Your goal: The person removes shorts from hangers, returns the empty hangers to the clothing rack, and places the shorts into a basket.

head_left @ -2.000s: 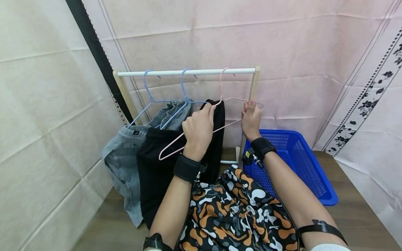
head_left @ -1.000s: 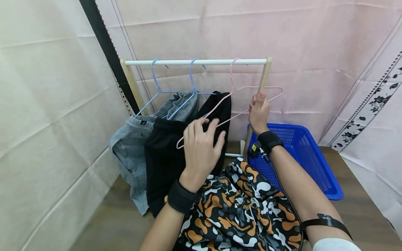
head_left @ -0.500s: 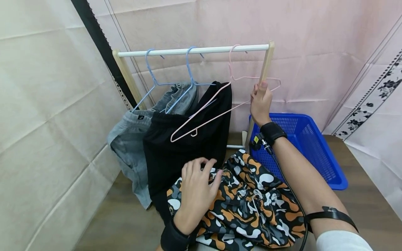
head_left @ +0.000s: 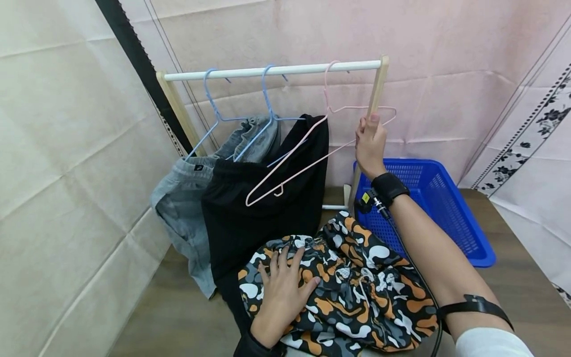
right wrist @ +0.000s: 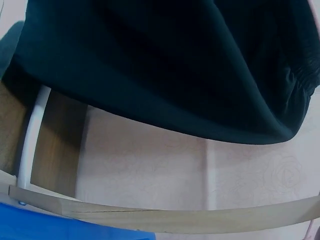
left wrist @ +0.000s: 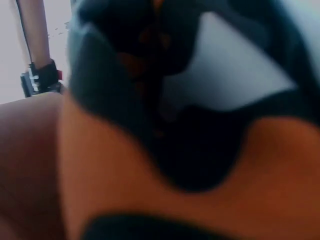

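In the head view my left hand (head_left: pixel 283 292) lies with spread fingers on shorts (head_left: pixel 379 307) patterned in orange, white, grey and black, spread in front with a white drawstring. Blurred patterned cloth (left wrist: pixel 125 160) fills the left wrist view. My right hand (head_left: pixel 371 146) grips the right wooden post (head_left: pixel 378 89) of a small clothes rack. Near that hand a pink hanger (head_left: pixel 328 110) hangs bare and angled from the white rail (head_left: pixel 303 69). The right wrist view shows the post (right wrist: pixel 190 220) and dark cloth above it.
Left of the pink hanger, black shorts (head_left: pixel 263 213) and grey-blue denim shorts (head_left: pixel 180 198) hang on blue hangers. A blue mesh basket (head_left: pixel 464 218) stands right of the rack on the wooden table (head_left: pixel 178 317). Pale fabric walls enclose the space.
My left hand has let go of the pink hanger and come down onto the patterned shorts. The hanger has swung free, while the right hand keeps its hold on the post.
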Available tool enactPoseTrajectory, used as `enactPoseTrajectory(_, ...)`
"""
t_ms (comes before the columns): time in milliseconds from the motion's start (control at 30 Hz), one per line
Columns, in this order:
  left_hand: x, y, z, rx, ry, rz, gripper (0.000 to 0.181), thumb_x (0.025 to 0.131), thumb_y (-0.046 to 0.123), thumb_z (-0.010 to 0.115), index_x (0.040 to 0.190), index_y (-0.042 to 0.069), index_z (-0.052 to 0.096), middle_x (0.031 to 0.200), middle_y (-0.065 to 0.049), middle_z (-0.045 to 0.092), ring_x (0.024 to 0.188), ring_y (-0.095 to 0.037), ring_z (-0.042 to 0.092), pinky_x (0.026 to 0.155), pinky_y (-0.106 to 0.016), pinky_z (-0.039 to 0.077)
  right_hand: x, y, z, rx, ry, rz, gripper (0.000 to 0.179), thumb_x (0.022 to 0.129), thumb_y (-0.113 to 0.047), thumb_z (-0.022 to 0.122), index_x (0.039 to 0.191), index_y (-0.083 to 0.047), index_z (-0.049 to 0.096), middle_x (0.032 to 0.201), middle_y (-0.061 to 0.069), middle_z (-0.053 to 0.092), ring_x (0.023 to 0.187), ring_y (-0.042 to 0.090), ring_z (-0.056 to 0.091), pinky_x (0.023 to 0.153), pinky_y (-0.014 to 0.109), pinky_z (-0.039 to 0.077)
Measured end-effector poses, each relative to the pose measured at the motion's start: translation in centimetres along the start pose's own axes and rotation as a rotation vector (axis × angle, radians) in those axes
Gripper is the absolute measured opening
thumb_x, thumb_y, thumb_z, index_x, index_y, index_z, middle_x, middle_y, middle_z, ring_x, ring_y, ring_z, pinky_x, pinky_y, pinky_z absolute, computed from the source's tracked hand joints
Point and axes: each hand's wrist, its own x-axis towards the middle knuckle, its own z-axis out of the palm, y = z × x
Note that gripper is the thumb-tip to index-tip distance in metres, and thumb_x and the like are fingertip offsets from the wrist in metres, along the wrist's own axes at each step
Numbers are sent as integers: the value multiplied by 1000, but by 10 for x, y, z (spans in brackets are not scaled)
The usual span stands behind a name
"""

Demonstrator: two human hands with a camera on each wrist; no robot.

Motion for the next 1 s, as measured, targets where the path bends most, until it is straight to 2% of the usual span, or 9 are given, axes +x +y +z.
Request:
enactPoseTrajectory(100,3,-5,7,-15,-64,-18,81,95,64,69,162,29,40,167,-20,33,154,-52,25,110,-86,18,0,0,-1,23,-22,33,58,99,-76,30,75,-25,44,56,-11,35,45,5,33,41,21,25)
enactPoseTrajectory(200,5,-9,16,-22,-109,-23,82,96,65,68,163,28,39,168,-20,32,154,-54,24,109,-86,18,-2,-2,-3,52,-24,82,53,113,-56,26,77,-22,47,57,-9,38,45,5,36,42,20,28)
enactPoseTrajectory(267,4,-11,23,-15,-148,-31,82,96,65,67,164,29,38,168,-20,31,153,-56,24,109,-87,18,-6,-4,-6,48,-12,111,51,117,-40,25,79,-17,50,60,-6,43,48,7,41,44,20,34)
enactPoseTrajectory(367,2,-13,31,9,-199,-47,82,96,66,65,164,29,38,167,-20,32,153,-57,24,108,-87,19,-13,-11,-10,-13,3,140,45,117,-30,28,92,-7,57,75,0,53,62,11,51,58,22,44)
enactPoseTrajectory(500,3,-14,34,24,-219,-47,81,97,67,64,164,29,38,167,-20,33,153,-58,24,108,-86,20,-23,-32,-20,-157,18,187,29,116,-34,39,117,-9,53,101,-2,51,90,12,51,81,27,42)
enactPoseTrajectory(600,5,-15,32,19,-217,-37,82,97,67,63,164,28,37,167,-21,32,153,-58,23,109,-86,18,-38,-53,-31,-284,-7,270,27,114,-39,43,126,-15,47,112,-5,45,103,11,46,89,29,37)
enactPoseTrajectory(700,7,-17,28,17,-218,-41,82,98,67,62,165,29,36,167,-20,31,153,-59,22,110,-86,17,-60,-73,-46,-390,-94,356,34,113,-43,42,131,-13,46,121,-2,45,113,15,44,94,33,33)
enactPoseTrajectory(867,9,-19,27,30,-220,-36,80,98,66,63,165,29,36,167,-21,32,153,-59,22,109,-86,18,-101,-99,-75,-499,-272,458,50,113,-47,42,139,-4,44,135,12,46,128,28,42,101,47,32)
enactPoseTrajectory(1000,12,-20,28,43,-231,-40,80,98,66,63,164,29,37,167,-20,32,153,-58,21,110,-86,19,-130,-114,-95,-560,-347,506,54,114,-45,41,142,0,42,138,20,45,131,36,42,102,56,34)
